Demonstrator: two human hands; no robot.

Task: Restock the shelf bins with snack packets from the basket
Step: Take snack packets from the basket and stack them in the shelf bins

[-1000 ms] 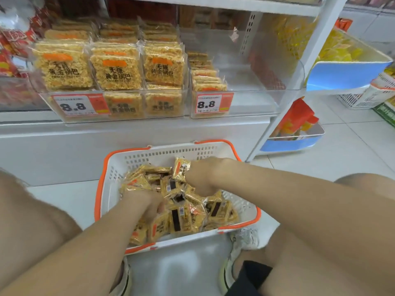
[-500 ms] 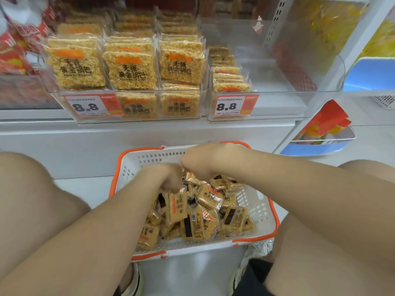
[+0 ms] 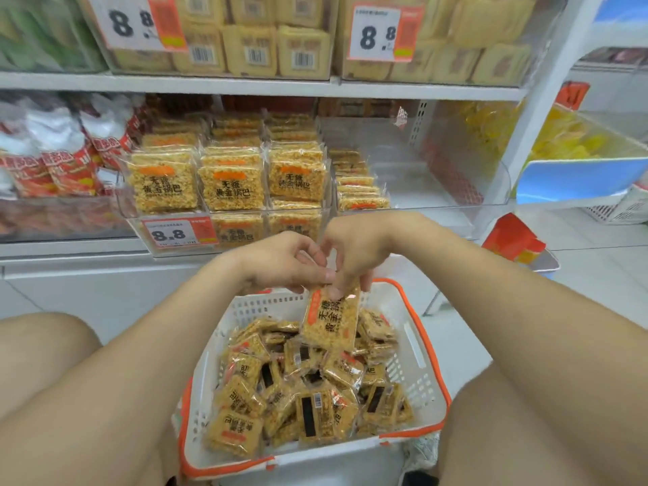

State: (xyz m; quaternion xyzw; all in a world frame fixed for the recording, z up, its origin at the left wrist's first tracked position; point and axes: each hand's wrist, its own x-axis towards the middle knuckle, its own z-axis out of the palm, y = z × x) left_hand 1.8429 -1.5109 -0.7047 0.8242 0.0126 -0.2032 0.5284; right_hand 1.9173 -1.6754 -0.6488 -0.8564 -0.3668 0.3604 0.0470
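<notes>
Item: held packet (image 3: 331,319), one flat square of puffed-rice crisp in clear film, orange label and black print facing the camera. Location: hanging upright just above the basket (image 3: 417,349), over the heap of loose packets (image 3: 298,391), not yet at shelf level. Handling, by judgement: light. The slab inside is stiff but brittle and likely to crack if bent or squeezed across its face. The film looks glossy and may slip, so the sealed top edge or two opposite side edges are the sensible holds. Right hand (image 3: 357,254): arched over from above, wrist bent down, fingers curled and pinching the packet's top edge. Left hand (image 3: 280,263): close alongside the right, thumb and curled fingers closing on the top-left corner; how much of the load it shares cannot be told. Both forearms reach forward over the basket. Destination, by judgement: the part-empty bin (image 3: 420,177), holding only a short row at its left side, just beside the full bin (image 3: 228,184) with three front-facing stacks.
</notes>
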